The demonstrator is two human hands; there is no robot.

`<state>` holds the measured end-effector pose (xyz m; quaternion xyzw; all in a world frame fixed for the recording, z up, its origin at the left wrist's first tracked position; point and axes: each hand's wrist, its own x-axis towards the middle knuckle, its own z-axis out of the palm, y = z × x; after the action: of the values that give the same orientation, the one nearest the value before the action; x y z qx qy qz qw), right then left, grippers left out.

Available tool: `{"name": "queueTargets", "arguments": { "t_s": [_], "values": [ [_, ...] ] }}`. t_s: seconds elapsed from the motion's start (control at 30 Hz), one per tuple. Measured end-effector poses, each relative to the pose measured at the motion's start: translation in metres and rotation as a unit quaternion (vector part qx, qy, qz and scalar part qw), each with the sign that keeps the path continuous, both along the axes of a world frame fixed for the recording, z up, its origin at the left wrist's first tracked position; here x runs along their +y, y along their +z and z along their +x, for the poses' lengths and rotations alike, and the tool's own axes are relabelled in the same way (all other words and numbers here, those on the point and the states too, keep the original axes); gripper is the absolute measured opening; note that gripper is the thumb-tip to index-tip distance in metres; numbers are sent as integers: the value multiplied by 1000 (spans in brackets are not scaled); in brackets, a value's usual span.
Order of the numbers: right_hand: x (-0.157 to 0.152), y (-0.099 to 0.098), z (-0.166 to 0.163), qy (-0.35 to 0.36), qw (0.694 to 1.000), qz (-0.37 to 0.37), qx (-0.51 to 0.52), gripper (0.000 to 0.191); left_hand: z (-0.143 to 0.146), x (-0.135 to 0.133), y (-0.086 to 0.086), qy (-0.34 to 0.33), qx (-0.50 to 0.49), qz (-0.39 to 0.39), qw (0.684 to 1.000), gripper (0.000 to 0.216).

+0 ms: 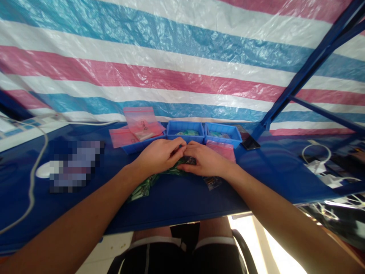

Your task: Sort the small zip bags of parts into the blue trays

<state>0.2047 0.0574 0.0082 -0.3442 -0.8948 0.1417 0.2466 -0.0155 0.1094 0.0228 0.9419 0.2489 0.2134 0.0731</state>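
Note:
My left hand (pixel 161 154) and my right hand (pixel 205 158) meet over the blue table, fingertips almost touching. Both are closed in a pinch on a small dark, shiny plastic bag (pixel 189 160); my fingers cover much of it, and its contents cannot be made out. Beneath and to the left of the hands lie several greenish clear plastic bags (pixel 142 189). By my right wrist is another small clear bag (pixel 212 182) with dark parts inside. A pink bag (pixel 221 149) lies just behind my right hand.
Blue bins (pixel 185 127) (pixel 222 131) with small packets stand at the back; pink zip bags (pixel 144 123) lie over the left one. A phone (pixel 251 141) lies right of them. White cables (pixel 32 182) and a charger (pixel 316 166) are at the sides. Striped sheeting (pixel 171 76) hangs behind.

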Motion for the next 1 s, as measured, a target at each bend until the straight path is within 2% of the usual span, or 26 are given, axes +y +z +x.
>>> {"name": "queueTargets", "arguments": {
  "t_s": [1.0],
  "values": [
    [-3, -1, 0, -21, 998, 36, -37, 19, 2, -4, 3, -1, 18, -28, 999, 22]
  ]
}}
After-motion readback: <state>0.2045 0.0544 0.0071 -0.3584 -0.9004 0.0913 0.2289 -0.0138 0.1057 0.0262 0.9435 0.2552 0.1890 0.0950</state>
